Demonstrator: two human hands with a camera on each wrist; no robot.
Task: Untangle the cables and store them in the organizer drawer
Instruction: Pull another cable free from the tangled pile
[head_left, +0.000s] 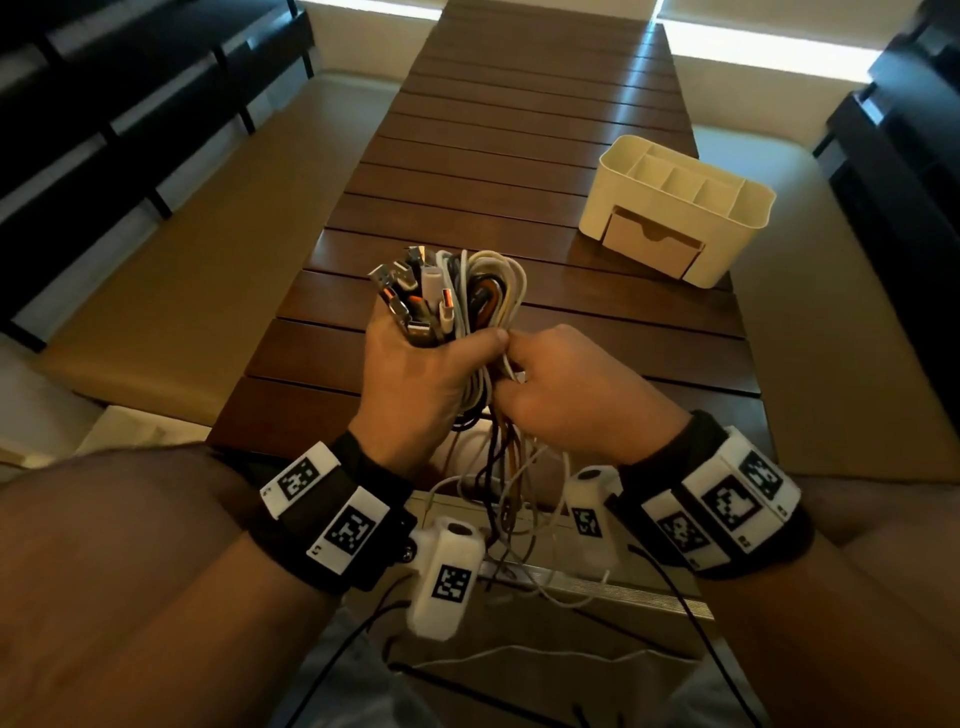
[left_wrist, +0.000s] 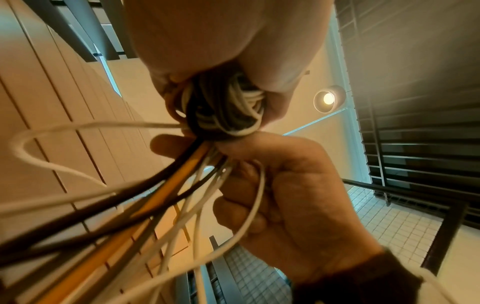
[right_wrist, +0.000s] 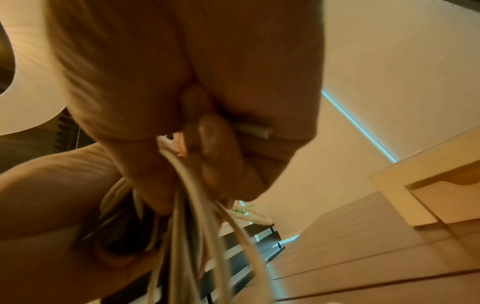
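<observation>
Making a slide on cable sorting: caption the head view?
Left hand grips tangled cable bundle while right hand pinches strands; drawer organizer waits.

The right hand filled the upper frame, its fingers curled round pale cables that trailed downward. A cream organizer drawer sat at right on the slatted wooden table.

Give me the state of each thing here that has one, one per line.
cable bundle: tangled, held above the table, ends hanging loose.
left hand: grips the bundle.
right hand: pinches white strands of it.
organizer: upright on the table.
drawer: slightly open.
</observation>
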